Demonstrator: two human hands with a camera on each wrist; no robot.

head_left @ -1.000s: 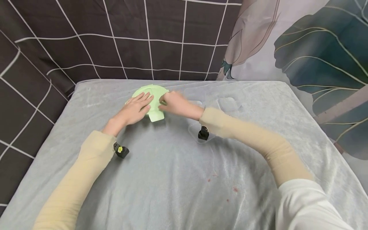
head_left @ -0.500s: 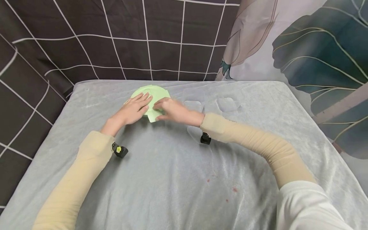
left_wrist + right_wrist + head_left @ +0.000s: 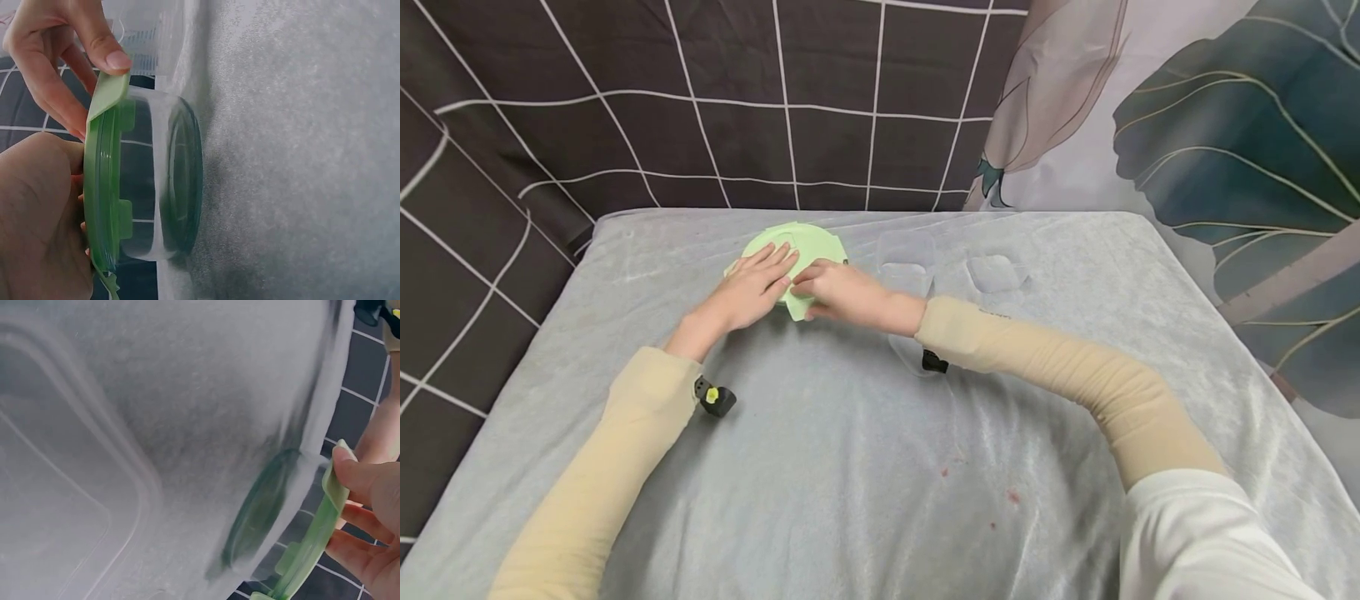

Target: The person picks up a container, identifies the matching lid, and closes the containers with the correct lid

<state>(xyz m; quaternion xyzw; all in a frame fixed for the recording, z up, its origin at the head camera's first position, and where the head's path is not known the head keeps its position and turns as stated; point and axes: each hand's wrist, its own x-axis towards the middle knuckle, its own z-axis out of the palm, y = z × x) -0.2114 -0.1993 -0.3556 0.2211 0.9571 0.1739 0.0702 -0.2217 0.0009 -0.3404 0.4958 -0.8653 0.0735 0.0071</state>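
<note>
A round clear glass food container (image 3: 140, 187) with a light green snap-on lid (image 3: 820, 242) stands near the table's far edge, left of centre. My left hand (image 3: 747, 287) lies on top of the lid with its fingers straight. At the lid's front latch (image 3: 110, 97), which sticks outward, my right hand (image 3: 850, 293) pinches the flap. Its thumb (image 3: 345, 464) presses the flap's edge, while the other fingers rest against the lid's top. In the head view the right fingers partly cover the latch.
Several clear plastic pieces lie to the right on the grey cloth: a clear tub (image 3: 907, 250), a smaller clear piece (image 3: 996, 273) and another clear piece (image 3: 904, 354) partly under the right wrist. A dark gridded curtain (image 3: 715, 142) hangs behind the table.
My right hand has shifted from the lid's right side to the front latch, down and slightly left in the head view. The left hand has kept its place on the lid.
</note>
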